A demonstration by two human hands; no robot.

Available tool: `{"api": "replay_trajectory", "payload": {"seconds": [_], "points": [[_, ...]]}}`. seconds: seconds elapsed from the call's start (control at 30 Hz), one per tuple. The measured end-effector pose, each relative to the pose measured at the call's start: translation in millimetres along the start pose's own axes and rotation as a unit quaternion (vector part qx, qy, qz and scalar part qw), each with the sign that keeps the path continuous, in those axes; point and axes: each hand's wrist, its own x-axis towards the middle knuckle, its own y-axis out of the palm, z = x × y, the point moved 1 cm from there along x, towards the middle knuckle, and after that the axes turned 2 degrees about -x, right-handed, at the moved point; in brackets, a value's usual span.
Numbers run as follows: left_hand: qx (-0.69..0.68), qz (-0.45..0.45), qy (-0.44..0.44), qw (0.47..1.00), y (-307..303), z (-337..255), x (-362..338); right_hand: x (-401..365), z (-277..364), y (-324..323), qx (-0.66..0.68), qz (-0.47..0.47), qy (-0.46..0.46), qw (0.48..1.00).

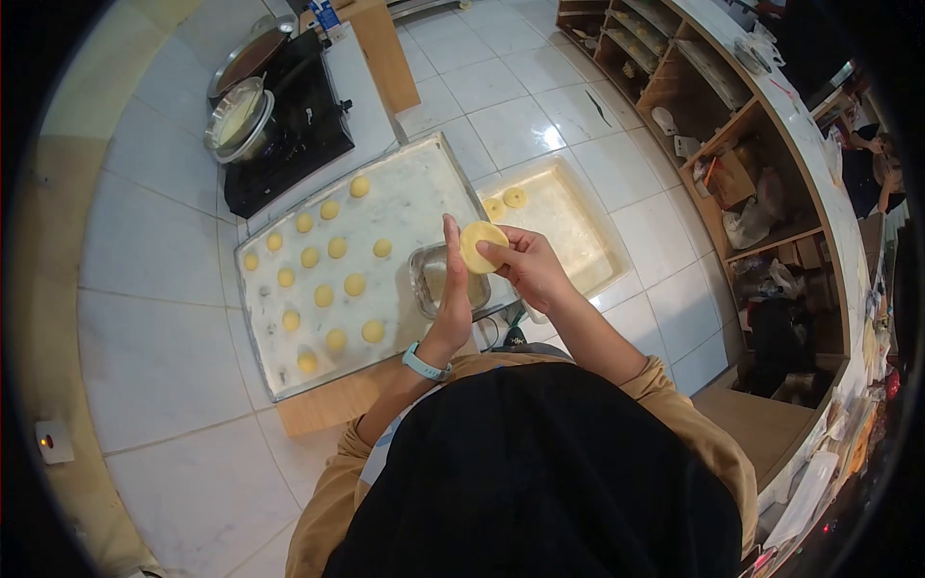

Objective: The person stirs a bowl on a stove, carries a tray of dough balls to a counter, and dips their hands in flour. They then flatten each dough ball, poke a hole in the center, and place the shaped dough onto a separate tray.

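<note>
A flattened round of yellow dough (479,252) is pinched in my right hand (532,265), thumb across its face. Beside it my left hand (456,289) is held upright on edge, fingers stretched out straight, its palm facing the dough. Just below the hands is a square metal tin (420,285) with pale contents, partly hidden by my left hand. On the left a large floured tray (414,183) carries several yellow dough balls (337,248). To the right, a cream rectangular tray (578,231) holds flattened dough rounds (515,197) at its far left corner.
A black stove (299,135) at the upper left bears a pot with a bowl (236,120) and a wide pan (252,53). Wooden shelves (713,125) with assorted items line the right side. Another person (872,173) is at the far right edge.
</note>
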Motion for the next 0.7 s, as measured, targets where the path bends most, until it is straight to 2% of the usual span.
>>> {"api": "replay_trajectory", "payload": {"seconds": [0.2, 0.27, 0.4, 0.47, 0.53, 0.63, 0.7], "points": [[-0.025, -0.023, -0.038, 0.999, 2, 15, 12, 3, 4, -15, 0.002, 0.003, 0.019, 1.0], [-0.058, 0.102, -0.083, 0.99, -13, 35, 21, 5, 2, -24, 0.004, 0.003, 0.033, 0.999], [-0.026, 0.132, -0.109, 0.985, -19, 55, 35, 13, -2, -53, -0.014, 0.006, 0.071, 0.997], [0.047, 0.046, -0.129, 0.989, -21, 52, 37, 25, -3, -78, -0.028, -0.012, 0.079, 0.996], [0.016, -0.018, -0.158, 0.987, -35, 65, 37, 48, -5, -114, -0.022, -0.083, 0.048, 0.995], [0.005, -0.088, -0.158, 0.983, -45, 53, 31, 107, -30, -191, -0.04, -0.187, 0.023, 0.981], [0.006, -0.122, -0.176, 0.977, -53, 51, 29, 147, -53, -235, -0.023, -0.206, 0.042, 0.977]]}}
